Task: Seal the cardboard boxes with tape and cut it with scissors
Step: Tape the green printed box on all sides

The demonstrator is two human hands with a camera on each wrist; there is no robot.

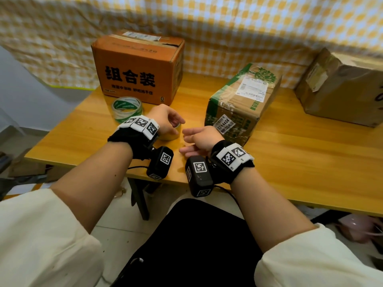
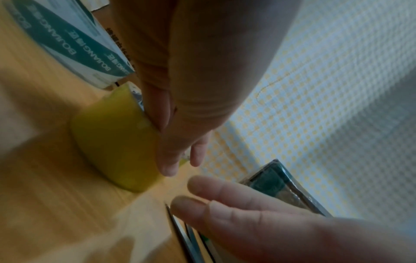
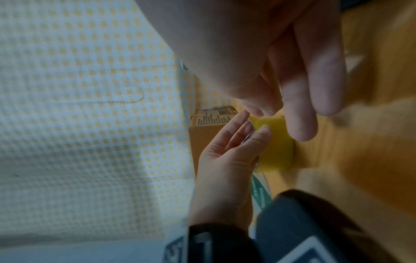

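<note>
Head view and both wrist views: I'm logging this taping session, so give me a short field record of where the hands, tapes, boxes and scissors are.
left hand: grips yellow tape roll standing on table
right hand: open, palm up, beside that roll, holds nothing
scissors: blades on table under right hand, handles hidden
green-printed tape roll: on table, behind left wrist
orange box: back left
green-printed box: right of hands
brown box: far right
</note>
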